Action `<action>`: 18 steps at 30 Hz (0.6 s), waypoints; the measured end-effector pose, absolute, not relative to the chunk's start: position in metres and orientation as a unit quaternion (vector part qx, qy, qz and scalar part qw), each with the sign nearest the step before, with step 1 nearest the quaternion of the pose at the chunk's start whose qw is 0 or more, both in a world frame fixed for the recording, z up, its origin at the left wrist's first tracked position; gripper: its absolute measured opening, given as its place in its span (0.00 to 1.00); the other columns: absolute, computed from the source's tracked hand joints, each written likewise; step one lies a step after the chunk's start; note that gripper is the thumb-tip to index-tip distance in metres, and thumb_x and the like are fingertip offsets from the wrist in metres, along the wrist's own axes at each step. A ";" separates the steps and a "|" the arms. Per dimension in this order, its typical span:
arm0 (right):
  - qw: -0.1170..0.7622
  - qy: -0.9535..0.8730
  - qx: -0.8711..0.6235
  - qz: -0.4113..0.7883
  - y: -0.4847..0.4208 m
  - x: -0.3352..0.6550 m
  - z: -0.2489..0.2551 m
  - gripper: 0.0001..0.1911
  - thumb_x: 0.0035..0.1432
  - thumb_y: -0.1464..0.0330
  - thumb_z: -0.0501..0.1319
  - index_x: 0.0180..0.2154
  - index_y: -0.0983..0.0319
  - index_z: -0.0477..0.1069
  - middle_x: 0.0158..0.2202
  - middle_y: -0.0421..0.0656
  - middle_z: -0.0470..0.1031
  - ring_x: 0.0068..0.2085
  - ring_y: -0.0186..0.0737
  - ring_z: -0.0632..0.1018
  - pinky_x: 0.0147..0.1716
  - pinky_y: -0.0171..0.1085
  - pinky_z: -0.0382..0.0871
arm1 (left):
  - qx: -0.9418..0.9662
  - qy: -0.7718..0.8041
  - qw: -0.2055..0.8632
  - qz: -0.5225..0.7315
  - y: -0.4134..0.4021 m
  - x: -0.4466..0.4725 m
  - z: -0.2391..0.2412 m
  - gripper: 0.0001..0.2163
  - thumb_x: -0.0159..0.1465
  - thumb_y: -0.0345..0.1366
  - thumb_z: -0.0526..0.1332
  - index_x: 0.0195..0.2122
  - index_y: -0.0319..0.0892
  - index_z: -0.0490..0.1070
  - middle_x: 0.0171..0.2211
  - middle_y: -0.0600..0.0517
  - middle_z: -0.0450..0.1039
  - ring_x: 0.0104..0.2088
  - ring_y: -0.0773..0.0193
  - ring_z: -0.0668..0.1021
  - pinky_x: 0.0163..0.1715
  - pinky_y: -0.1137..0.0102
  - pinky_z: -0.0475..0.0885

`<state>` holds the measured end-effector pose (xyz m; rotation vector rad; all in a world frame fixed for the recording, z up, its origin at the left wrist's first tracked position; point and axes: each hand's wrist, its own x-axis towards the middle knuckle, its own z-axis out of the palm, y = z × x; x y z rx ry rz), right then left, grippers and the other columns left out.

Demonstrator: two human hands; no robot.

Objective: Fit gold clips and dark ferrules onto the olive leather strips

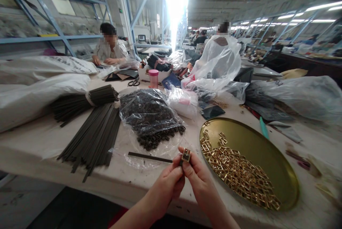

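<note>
At the table's front edge my two hands are together, fingers closed. My right hand (197, 172) pinches a small gold rectangular buckle (186, 154) between thumb and finger. Pressed against it, my left hand (171, 179) is closed on a flat dark strip (149, 157), whose free length sticks out to the left over the plastic. Dark material shows inside and just below the buckle; the fingers hide how it joins the strip. Right of my hands, a round gold tray (256, 140) carries a heap of similar gold buckles (237, 170).
A clear plastic bag (149, 111) spills small black loops (153, 138) ahead of my hands. Dark strips lie in a loose fan (92, 138) and a tied bundle (85, 98) at left. Scissors (134, 82) and a pink-lidded jar (153, 78) stand farther back. Co-workers sit beyond.
</note>
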<state>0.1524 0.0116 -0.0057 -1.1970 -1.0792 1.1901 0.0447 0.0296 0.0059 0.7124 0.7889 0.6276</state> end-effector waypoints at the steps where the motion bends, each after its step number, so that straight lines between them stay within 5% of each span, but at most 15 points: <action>1: 0.542 -0.458 -0.510 0.487 0.011 0.151 -0.007 0.20 0.56 0.58 0.56 0.49 0.57 0.66 0.50 0.44 0.71 0.53 0.45 0.67 0.53 0.46 0.59 | 0.344 0.379 0.805 0.298 0.028 0.046 0.007 0.13 0.54 0.44 0.56 0.36 0.42 0.60 0.12 0.65 0.45 0.14 0.75 0.46 0.14 0.76 0.41; 10: 0.565 -0.440 -0.536 0.447 0.007 0.142 -0.019 0.20 0.57 0.59 0.53 0.51 0.57 0.65 0.53 0.44 0.68 0.56 0.45 0.65 0.54 0.46 0.57 | 0.350 0.410 0.791 0.288 0.025 0.052 0.008 0.11 0.55 0.43 0.53 0.35 0.43 0.60 0.11 0.65 0.45 0.13 0.75 0.47 0.13 0.77 0.42; 18: 0.572 -0.413 -0.525 0.477 0.003 0.140 -0.020 0.20 0.56 0.60 0.53 0.50 0.58 0.65 0.42 0.44 0.73 0.49 0.44 0.70 0.49 0.43 0.63 | 0.357 0.418 0.785 0.286 0.019 0.051 0.003 0.12 0.55 0.45 0.53 0.34 0.42 0.62 0.11 0.64 0.47 0.13 0.74 0.48 0.13 0.76 0.42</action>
